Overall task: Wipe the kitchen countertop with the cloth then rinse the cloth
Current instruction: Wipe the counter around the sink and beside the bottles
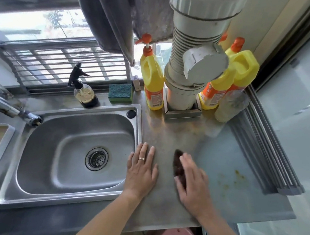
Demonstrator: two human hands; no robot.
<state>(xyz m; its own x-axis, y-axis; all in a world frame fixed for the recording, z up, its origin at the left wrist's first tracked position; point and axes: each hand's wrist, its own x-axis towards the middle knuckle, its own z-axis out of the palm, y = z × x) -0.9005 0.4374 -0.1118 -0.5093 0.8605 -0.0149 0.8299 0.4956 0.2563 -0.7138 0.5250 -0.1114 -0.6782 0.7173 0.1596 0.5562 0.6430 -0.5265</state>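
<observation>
Our right hand presses a dark cloth onto the counter, fingers curled over it; it's blurred. Left hand lies flat, fingers straight, on the counter just beside the sink rim, w/ a ring on one finger. Yellow-brown spots sit right of the cloth. Further back: yellow bottles w/ orange labels, print too small to read, a pipe, a sponge, a spray bottle.
</observation>
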